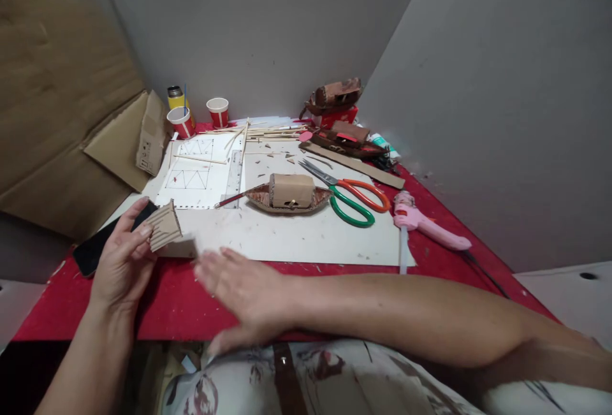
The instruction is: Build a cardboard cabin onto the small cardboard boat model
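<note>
Between the thumb and fingers of my left hand point(127, 252) is a small piece of corrugated cardboard point(165, 227), its ridges showing. Beneath that hand lies a flat black object like a phone point(93, 249). My right hand point(243, 297) is stretched out flat over the red tabletop point(176, 300) near its front edge, fingers extended and a little blurred, holding nothing I can see. Beyond it, on a pale board point(287, 243), sits a model boat point(291, 192) with a curved cardboard canopy. A dark red pencil point(232, 200) touches its left tip.
Scissors point(351, 192) with orange and green handles lie right of the boat, beside a pink glue gun point(425, 224). Behind are a drawing sheet point(191, 176), a ruler point(234, 173), thin sticks point(272, 131), paper cups point(218, 112) and more model boats point(335, 96). Large cardboard point(57, 83) leans left.
</note>
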Demonstrator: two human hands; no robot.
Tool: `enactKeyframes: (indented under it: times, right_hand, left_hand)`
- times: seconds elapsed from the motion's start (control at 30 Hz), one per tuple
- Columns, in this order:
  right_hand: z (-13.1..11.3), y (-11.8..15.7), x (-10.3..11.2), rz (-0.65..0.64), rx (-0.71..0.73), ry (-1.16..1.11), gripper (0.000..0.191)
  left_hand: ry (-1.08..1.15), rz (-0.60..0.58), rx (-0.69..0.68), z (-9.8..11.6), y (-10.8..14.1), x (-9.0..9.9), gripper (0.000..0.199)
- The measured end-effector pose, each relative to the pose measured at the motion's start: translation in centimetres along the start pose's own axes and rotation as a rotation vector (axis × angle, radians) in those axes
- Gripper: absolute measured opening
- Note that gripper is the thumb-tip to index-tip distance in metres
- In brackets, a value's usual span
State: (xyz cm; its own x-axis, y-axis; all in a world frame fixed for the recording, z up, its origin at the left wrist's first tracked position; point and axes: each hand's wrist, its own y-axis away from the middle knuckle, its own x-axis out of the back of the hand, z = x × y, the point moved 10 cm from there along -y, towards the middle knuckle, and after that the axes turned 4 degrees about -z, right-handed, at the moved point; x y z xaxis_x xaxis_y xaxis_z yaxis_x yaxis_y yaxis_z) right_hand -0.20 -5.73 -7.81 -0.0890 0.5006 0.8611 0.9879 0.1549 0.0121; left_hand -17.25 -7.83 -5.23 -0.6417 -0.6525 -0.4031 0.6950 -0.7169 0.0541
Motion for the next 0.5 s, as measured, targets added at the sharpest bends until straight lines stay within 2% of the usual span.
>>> enactKeyframes:
  times: [0.07,0.1,0.17,0.27,0.33,0.4,0.5]
  right_hand:
    - [-4.1,0.1,-1.5,-0.088,0.224,-0.058,0.084]
    - [-5.3,0.8,-1.6,-0.098,0.298,-0.089,0.076]
    - [-5.5,3.1,-0.7,-0.044,0.321,-0.142,0.068]
    - [-1.6,8.1,1.3,0.114,0.079,-0.108,0.070]
    - [1.1,10.8,1.1,0.123,-0.111,-0.029,0.067]
    - [2.1,11.6,-0.2,0.072,-0.176,0.030,0.077]
    - [1.9,9.7,-2.1,0.020,-0.251,0.057,0.088]
  left_hand:
    - [0.009,-0.012,-0.019,0.2,-0.1,0.1,0.056]
    - [0.009,-0.010,-0.032,0.4,-0.1,0.3,0.054]
    - [0.011,0.003,-0.053,0.5,-0.1,0.5,0.052]
    - [0.031,-0.002,-0.039,0.1,-0.2,0.5,0.054]
    - [0.053,-0.021,-0.015,-0.2,-0.3,0.2,0.055]
    - [0.074,-0.042,-0.005,-0.4,-0.3,-0.1,0.055]
    - [0.083,-0.055,-0.003,-0.6,-0.4,-0.1,0.055]
